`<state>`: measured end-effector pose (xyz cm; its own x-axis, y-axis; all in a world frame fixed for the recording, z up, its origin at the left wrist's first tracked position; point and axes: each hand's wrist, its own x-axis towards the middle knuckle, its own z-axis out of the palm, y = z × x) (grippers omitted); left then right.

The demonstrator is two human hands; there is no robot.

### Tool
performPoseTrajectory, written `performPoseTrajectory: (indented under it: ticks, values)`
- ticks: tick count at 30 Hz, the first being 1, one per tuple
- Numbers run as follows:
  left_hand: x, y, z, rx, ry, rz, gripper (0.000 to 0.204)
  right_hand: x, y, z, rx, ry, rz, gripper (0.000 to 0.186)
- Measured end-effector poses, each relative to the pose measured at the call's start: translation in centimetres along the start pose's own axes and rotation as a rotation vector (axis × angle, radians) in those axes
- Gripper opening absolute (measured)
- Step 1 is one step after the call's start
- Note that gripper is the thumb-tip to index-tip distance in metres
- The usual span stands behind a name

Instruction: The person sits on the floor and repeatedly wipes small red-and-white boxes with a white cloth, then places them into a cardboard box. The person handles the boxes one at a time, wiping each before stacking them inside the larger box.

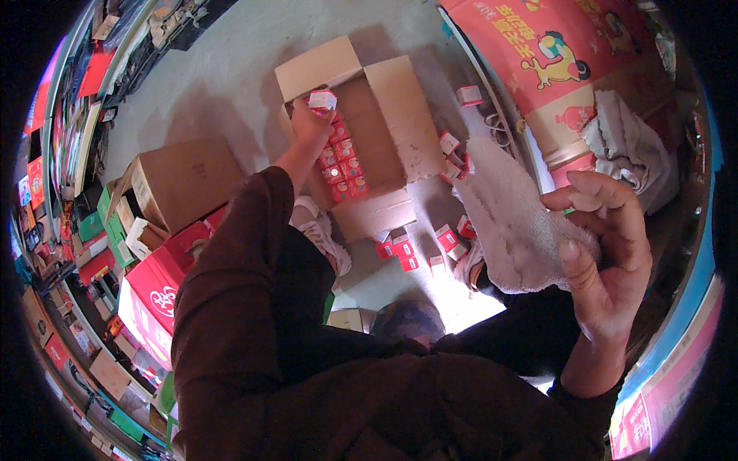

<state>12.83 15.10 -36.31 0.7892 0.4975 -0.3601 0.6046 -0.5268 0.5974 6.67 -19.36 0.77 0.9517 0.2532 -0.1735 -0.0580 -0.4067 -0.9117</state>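
Observation:
My left hand grips a small red-and-white box over the upper left of an open cardboard carton. Inside the carton, several red boxes stand in rows along the left side, and brown cardboard shows on the right. My right hand has a grey cloth between curled fingers and thumb, hanging out toward the carton. More red-and-white boxes lie on the floor below and right of the carton.
A brown box and a red carton stand at my left, before crowded shelves. A large red carton and another rumpled cloth are at the right. My shoes are below the open carton.

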Motion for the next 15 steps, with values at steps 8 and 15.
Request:
performPoseTrajectory:
  ticks: [8, 15]
  values:
    - [0.1, -0.2, 0.4, 0.112, 0.054, -0.014, 0.057, 0.0, 0.1, -0.3, 0.019, 0.011, 0.052, 0.051]
    - [0.5, 0.8, 0.1, 0.175, -0.004, -0.034, 0.055, 0.2, 0.6, -0.5, 0.055, 0.011, -0.022, 0.048]
